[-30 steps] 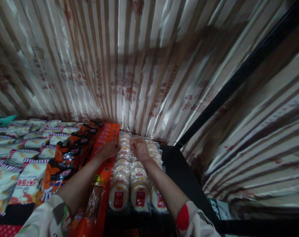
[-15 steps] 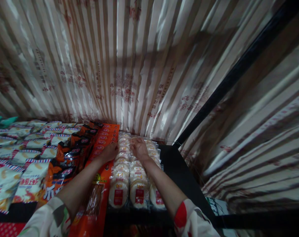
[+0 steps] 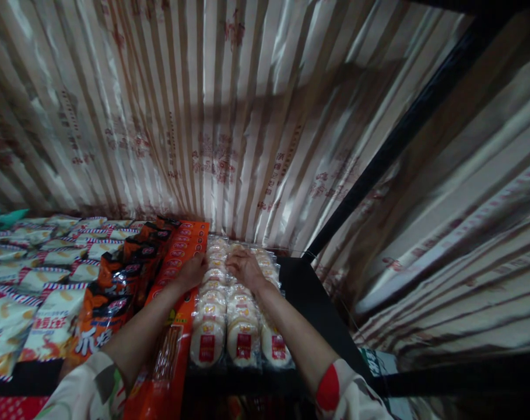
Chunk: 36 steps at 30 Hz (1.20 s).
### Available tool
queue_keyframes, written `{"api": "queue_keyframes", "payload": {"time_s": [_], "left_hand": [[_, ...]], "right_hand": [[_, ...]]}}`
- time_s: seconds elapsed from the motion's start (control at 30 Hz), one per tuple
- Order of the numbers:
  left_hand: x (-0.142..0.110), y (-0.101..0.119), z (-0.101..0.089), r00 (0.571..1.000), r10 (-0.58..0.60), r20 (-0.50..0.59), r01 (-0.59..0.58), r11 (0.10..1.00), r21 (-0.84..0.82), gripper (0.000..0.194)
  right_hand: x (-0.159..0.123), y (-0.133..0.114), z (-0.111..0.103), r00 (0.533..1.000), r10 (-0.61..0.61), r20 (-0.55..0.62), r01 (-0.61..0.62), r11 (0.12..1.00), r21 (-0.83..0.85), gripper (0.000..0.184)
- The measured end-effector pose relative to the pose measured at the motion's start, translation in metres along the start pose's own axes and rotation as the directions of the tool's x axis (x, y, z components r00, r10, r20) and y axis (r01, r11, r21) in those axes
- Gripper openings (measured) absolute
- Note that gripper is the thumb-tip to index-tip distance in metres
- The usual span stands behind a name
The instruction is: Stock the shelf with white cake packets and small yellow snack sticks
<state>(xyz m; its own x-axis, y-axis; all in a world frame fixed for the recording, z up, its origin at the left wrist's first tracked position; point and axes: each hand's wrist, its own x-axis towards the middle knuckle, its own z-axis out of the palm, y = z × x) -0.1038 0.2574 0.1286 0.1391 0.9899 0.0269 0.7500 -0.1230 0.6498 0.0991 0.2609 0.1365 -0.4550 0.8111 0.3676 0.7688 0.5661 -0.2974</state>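
Both my arms reach to the back of a dark shelf (image 3: 304,291). My left hand (image 3: 191,270) lies curled on the seam between the orange snack packs (image 3: 177,262) and the rows of clear-wrapped round white cakes (image 3: 212,326). My right hand (image 3: 244,267) rests knuckles-up on the cakes at the far end of the middle row, fingers bent down onto a pack. What the fingers of either hand grip is hidden. The cakes carry red labels and stand in three rows running away from me.
Left of the orange packs stand dark orange-black bags (image 3: 116,280) and several white bags with red-blue edging (image 3: 37,274). A striped shiny curtain (image 3: 230,116) hangs behind the shelf. A black post (image 3: 396,140) rises at the right.
Both hands have stayed on the far cakes, shifting slightly left. The view has tilted a little.
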Motion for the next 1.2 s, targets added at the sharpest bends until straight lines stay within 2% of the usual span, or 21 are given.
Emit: {"api": "queue_keyframes", "payload": {"time_s": [0.2, 0.33, 0.57, 0.7, 0.93, 1.03, 1.13, 1.2], "left_hand": [[0.001, -0.004, 0.000, 0.999, 0.044, -0.011, -0.045, 0.991, -0.127, 0.012], [0.003, -0.006, 0.002, 0.999, 0.032, -0.022, -0.035, 0.989, -0.145, 0.010], [0.004, -0.006, 0.004, 0.996, 0.036, -0.075, -0.040, 0.998, -0.053, 0.009], [0.005, -0.003, 0.002, 0.998, 0.007, -0.065, -0.009, 1.000, -0.029, 0.007], [0.004, -0.001, 0.002, 0.998, -0.021, -0.063, 0.021, 1.000, -0.001, 0.006], [0.002, 0.002, 0.000, 0.995, -0.019, -0.100, 0.019, 1.000, 0.006, 0.008], [-0.004, 0.008, -0.008, 0.984, -0.082, -0.161, 0.096, 0.992, 0.083, 0.012], [-0.010, 0.013, -0.015, 0.982, -0.142, -0.127, 0.162, 0.974, 0.157, 0.018]], "right_hand": [[0.002, 0.003, 0.007, 0.999, 0.023, -0.022, -0.022, 0.999, 0.036, 0.011], [0.001, 0.002, 0.008, 0.998, 0.041, -0.045, -0.038, 0.997, 0.061, 0.011], [0.002, 0.003, 0.013, 0.995, 0.033, -0.095, -0.027, 0.997, 0.066, 0.011], [0.004, 0.001, 0.015, 0.992, 0.050, -0.115, -0.046, 0.998, 0.037, 0.011], [0.005, -0.003, 0.015, 0.991, 0.087, -0.103, -0.086, 0.996, 0.017, 0.011], [0.005, -0.004, 0.013, 0.992, 0.088, -0.086, -0.089, 0.996, 0.001, 0.010], [0.005, -0.005, 0.013, 0.992, 0.096, -0.077, -0.097, 0.995, -0.011, 0.010], [0.005, -0.005, 0.013, 0.992, 0.103, -0.072, -0.105, 0.994, -0.014, 0.011]]}}
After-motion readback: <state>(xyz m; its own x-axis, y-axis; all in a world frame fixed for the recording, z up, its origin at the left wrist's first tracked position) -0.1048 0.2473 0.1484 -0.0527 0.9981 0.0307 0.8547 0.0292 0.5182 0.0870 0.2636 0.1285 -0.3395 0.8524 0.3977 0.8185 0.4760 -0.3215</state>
